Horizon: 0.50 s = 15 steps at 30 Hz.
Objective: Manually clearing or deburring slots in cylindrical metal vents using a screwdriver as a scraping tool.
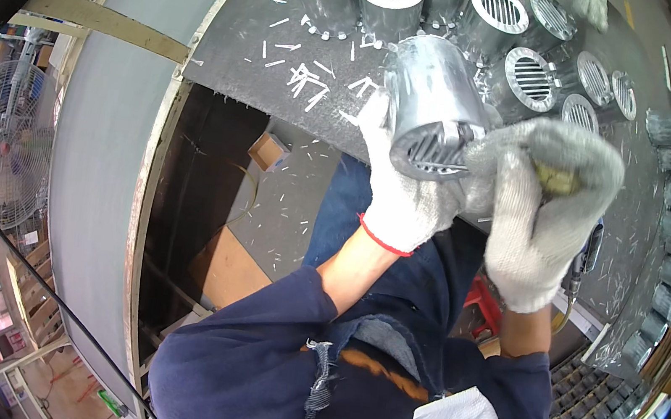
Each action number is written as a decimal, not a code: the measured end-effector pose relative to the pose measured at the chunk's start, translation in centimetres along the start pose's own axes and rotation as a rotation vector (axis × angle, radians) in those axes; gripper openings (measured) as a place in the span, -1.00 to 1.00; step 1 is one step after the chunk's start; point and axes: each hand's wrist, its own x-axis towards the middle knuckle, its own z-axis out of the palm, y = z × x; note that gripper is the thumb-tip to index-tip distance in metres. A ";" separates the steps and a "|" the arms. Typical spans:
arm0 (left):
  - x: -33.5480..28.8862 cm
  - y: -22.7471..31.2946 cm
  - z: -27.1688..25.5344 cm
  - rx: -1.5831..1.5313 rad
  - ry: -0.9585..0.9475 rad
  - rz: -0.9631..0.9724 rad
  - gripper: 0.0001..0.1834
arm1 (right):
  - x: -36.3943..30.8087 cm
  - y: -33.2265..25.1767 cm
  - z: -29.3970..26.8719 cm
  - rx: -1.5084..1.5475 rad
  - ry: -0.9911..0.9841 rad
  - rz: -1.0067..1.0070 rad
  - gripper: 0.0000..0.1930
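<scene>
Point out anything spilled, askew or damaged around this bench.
Thin white strips lie scattered over the dark tabletop, with more on the floor below; they look odd, strewn in no order near the grouped metal cylinders. The held cylinder shows no clear damage.

Metal cylinder point(437, 79): silver, shiny, with dull streaks on the wall. Slotted grille point(434, 153) present across its near end, parallel bars visible. Pose tilted, grille end toward the wearer, held in the left hand point(413, 203) over the counter point(232, 64)

Behind the held cylinder point(441, 83), other cylinders point(387, 20) stand on the table point(233, 56).
</scene>
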 end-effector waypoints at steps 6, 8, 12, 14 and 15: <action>-0.2 0.6 0.5 0.046 0.029 0.046 -0.33 | -0.5 0.7 -0.8 0.194 0.328 -0.309 -0.66; -0.2 0.7 0.8 0.034 0.023 0.036 -0.38 | -0.9 2.1 -2.0 -0.005 0.503 -0.306 -0.61; -0.1 0.7 1.4 0.005 0.014 0.014 -0.48 | -2.1 4.2 -5.3 -0.532 0.616 -0.134 -0.52; -0.1 0.7 1.6 -0.001 0.023 0.018 -0.52 | -2.7 4.6 -6.2 -0.315 0.617 -0.083 -0.51; -0.2 0.7 1.8 -0.002 0.030 0.023 -0.55 | -2.6 4.8 -6.8 -0.448 0.579 -0.067 -0.52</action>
